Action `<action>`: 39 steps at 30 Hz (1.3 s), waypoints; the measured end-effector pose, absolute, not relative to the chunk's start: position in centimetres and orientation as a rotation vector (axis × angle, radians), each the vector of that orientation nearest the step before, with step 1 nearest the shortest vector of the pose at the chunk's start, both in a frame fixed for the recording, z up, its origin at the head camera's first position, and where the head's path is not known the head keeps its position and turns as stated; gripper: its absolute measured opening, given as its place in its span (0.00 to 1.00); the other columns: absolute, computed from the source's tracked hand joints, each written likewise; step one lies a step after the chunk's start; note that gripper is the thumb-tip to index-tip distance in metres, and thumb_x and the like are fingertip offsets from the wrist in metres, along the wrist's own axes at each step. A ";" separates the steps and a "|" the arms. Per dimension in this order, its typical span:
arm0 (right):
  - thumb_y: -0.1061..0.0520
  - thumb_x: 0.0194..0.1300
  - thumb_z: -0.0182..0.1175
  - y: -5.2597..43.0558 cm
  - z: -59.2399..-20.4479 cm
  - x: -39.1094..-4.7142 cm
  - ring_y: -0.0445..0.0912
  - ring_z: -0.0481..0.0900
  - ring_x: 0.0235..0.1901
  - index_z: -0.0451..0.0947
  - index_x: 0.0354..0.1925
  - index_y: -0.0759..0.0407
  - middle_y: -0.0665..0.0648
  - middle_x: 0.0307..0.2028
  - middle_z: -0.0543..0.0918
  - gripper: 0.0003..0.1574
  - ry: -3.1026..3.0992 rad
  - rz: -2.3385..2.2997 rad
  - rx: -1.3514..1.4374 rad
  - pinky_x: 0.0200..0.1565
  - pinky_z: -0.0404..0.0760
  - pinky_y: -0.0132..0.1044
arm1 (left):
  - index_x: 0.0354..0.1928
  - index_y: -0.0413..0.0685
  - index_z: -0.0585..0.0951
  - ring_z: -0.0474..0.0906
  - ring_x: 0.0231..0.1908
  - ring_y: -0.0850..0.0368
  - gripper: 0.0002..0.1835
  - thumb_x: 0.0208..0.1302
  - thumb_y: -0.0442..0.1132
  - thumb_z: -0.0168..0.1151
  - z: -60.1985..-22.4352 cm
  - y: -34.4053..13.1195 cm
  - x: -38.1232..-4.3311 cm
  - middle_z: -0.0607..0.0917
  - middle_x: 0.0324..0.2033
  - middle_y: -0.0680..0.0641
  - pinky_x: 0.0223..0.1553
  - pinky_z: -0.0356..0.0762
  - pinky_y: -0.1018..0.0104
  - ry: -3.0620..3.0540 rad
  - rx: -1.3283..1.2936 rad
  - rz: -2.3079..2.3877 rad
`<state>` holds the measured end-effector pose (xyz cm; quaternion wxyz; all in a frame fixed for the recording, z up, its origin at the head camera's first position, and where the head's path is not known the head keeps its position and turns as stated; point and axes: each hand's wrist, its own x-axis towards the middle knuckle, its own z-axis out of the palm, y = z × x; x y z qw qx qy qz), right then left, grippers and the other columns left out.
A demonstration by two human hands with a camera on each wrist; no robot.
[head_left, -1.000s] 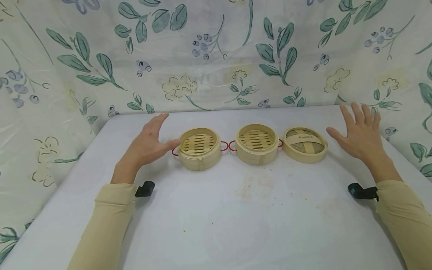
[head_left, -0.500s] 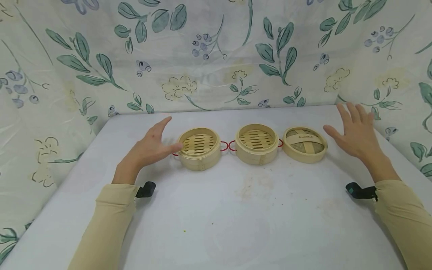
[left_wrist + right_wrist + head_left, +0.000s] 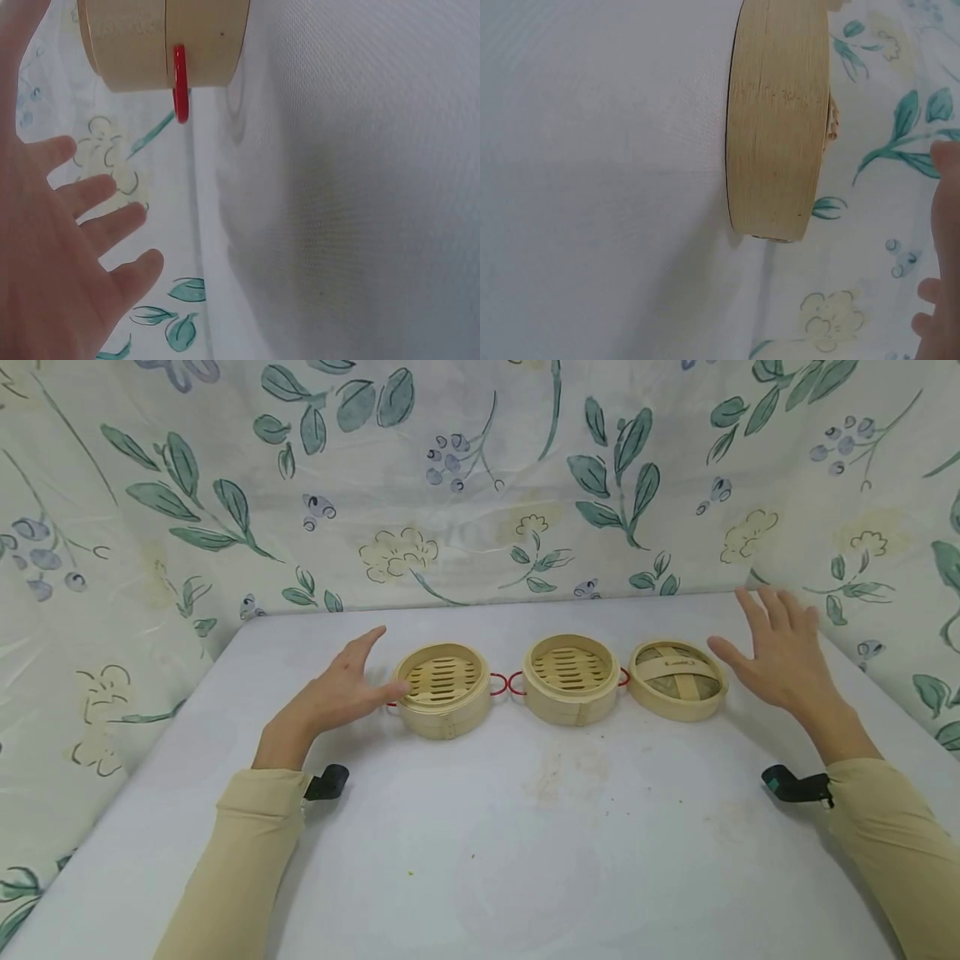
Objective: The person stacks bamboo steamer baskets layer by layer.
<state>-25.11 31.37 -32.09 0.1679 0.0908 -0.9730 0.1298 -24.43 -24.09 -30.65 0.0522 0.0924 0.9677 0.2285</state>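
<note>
Two round bamboo steamer baskets with slatted bottoms stand in a row on the table: a left basket and a middle basket. Each has red side handles; one red handle faces the left wrist camera. At the row's right end lies a woven bamboo lid, its side wall filling the middle of the right wrist view. My left hand is spread beside the left basket, its thumb overlapping that basket's rim in the head view. My right hand is spread just right of the lid, holding nothing.
The white table carries a faint brownish stain and several small crumbs in front of the baskets. Behind it hangs a leaf-and-flower-patterned cloth. Black wrist cameras sit at both cuffs, low over the table.
My right hand has moved left, closer to the lid. My left hand has shifted slightly right and its fingers have lowered a little. Baskets and lid stay where they were.
</note>
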 end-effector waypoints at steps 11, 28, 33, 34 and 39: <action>0.28 0.72 0.42 30.8 -31.8 -25.1 0.69 0.35 0.74 0.42 0.77 0.62 0.72 0.75 0.45 0.54 -2.760 0.377 0.288 0.68 0.30 0.70 | 0.79 0.56 0.36 0.38 0.76 0.36 0.57 0.61 0.69 0.59 -31.0 -23.5 -24.4 0.41 0.77 0.39 0.70 0.43 0.31 2.832 0.303 0.812; 0.30 0.72 0.46 29.5 -31.0 -24.8 0.65 0.34 0.75 0.41 0.78 0.61 0.71 0.76 0.41 0.55 -2.746 0.532 0.394 0.70 0.33 0.68 | 0.78 0.55 0.40 0.49 0.74 0.36 0.58 0.58 0.66 0.64 -31.1 -22.3 -24.3 0.53 0.75 0.36 0.69 0.50 0.33 2.678 0.340 0.828; 0.32 0.72 0.49 29.1 -30.9 -24.6 0.65 0.33 0.75 0.40 0.78 0.60 0.70 0.76 0.38 0.54 -2.758 0.566 0.410 0.70 0.32 0.68 | 0.78 0.53 0.39 0.49 0.74 0.36 0.61 0.56 0.65 0.67 -31.4 -22.1 -24.3 0.54 0.75 0.36 0.70 0.50 0.35 2.682 0.371 0.827; 0.33 0.72 0.50 29.0 -30.9 -24.5 0.64 0.32 0.76 0.40 0.78 0.59 0.69 0.77 0.38 0.54 -2.758 0.588 0.417 0.70 0.34 0.68 | 0.78 0.53 0.38 0.49 0.74 0.36 0.62 0.55 0.65 0.68 -31.5 -22.1 -24.3 0.54 0.75 0.36 0.70 0.50 0.35 2.681 0.374 0.829; 0.34 0.71 0.52 28.4 -30.8 -24.6 0.64 0.32 0.76 0.39 0.79 0.57 0.66 0.77 0.36 0.55 -2.747 0.748 0.453 0.66 0.42 0.74 | 0.78 0.51 0.37 0.50 0.74 0.37 0.65 0.53 0.65 0.70 -31.8 -22.0 -24.4 0.54 0.75 0.35 0.70 0.50 0.35 2.682 0.384 0.837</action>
